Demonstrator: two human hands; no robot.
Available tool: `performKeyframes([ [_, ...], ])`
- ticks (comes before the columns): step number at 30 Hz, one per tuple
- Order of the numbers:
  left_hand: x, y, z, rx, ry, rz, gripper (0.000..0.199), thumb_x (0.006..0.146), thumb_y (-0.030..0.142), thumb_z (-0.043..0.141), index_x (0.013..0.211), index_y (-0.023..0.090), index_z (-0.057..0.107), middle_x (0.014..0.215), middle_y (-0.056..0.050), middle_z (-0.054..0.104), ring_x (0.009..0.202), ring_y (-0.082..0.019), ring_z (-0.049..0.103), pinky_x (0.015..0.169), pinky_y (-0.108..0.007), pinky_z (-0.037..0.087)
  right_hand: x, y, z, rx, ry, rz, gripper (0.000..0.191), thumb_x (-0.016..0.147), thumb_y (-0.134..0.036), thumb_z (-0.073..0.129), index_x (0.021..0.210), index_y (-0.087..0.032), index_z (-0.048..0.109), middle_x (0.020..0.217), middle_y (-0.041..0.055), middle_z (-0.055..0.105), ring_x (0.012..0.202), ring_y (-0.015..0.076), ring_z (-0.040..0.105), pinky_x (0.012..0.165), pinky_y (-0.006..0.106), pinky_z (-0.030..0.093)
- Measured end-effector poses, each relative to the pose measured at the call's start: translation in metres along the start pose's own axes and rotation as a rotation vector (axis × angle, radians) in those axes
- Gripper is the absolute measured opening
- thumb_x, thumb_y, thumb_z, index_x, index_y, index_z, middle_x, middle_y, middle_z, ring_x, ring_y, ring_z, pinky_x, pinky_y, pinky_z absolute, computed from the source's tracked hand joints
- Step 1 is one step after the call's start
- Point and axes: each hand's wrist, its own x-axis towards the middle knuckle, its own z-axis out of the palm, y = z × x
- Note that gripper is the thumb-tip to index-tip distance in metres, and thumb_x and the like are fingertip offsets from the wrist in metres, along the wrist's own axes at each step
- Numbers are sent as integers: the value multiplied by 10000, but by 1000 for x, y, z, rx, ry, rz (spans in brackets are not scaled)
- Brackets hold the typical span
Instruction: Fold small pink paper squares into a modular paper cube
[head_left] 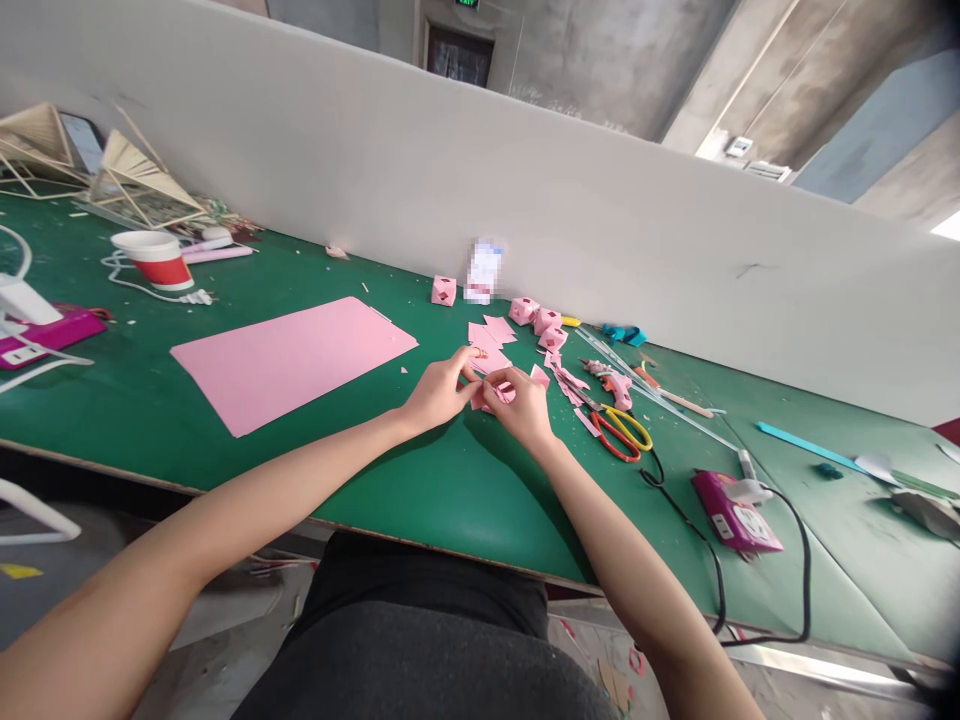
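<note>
Pinching a small pink piece (506,393) with left hand (441,392) and right hand (525,408) together — just nearer than the loose pink paper (489,357).

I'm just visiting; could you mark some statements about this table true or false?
1. The left hand and right hand meet at a small pink piece. True.
2. The scissors' handles are both blue. False: the scissors have one red and one yellow handle.
3. A large pink sheet lies on the green table. True.
4. The cup is right of the scissors. False: the cup is far left of them.
</note>
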Motion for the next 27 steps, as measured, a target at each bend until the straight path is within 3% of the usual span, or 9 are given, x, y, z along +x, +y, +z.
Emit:
performKeyframes([
  [7,2,5,-2,-32,39,-17,368,850,145,657,1192,216,541,806,12,766,808,-193,751,713,-289,582,-1,-3,-1,-14,37,-8,133,860,-322,590,767,-237,632,841,16,732,756,181,665,730,304,518],
  [13,4,8,-4,-2,177,-19,320,825,140,656,1117,211,545,791,17,740,797,-179,739,715,-274,578,2,6,-1,-8,175,71,121,791,-286,591,693,-239,537,738,-7,669,712,176,628,705,295,504],
  [17,5,3,-7,-10,226,-31,304,838,144,640,1119,205,542,824,2,731,833,-174,727,652,-243,567,3,13,-5,18,198,102,113,791,-270,568,690,-238,528,716,-9,643,683,167,607,680,287,501],
  [19,5,1,-7,-32,202,4,358,856,167,653,1189,201,526,941,-29,742,909,-176,723,689,-249,582,2,11,-7,-21,180,65,116,806,-280,570,703,-236,541,740,-2,646,705,171,610,684,287,495],
  [22,3,-3,-4,-2,90,102,469,859,195,704,1281,211,501,1128,-69,731,1053,-202,704,862,-320,589,0,3,-5,-70,109,-1,113,825,-290,575,726,-235,569,782,9,664,736,176,618,692,287,482],
  [24,2,-4,-2,52,24,128,469,867,168,700,1290,218,504,1073,-56,747,1045,-218,711,911,-360,571,-1,-2,-3,-72,67,-37,116,830,-292,575,731,-233,580,799,14,674,742,177,620,691,288,474],
  [27,2,-5,0,99,14,107,401,877,123,666,1242,223,533,880,-8,749,910,-217,737,838,-350,570,0,-4,0,-36,70,-32,122,820,-296,581,718,-231,570,782,9,671,730,175,620,678,286,471],
])
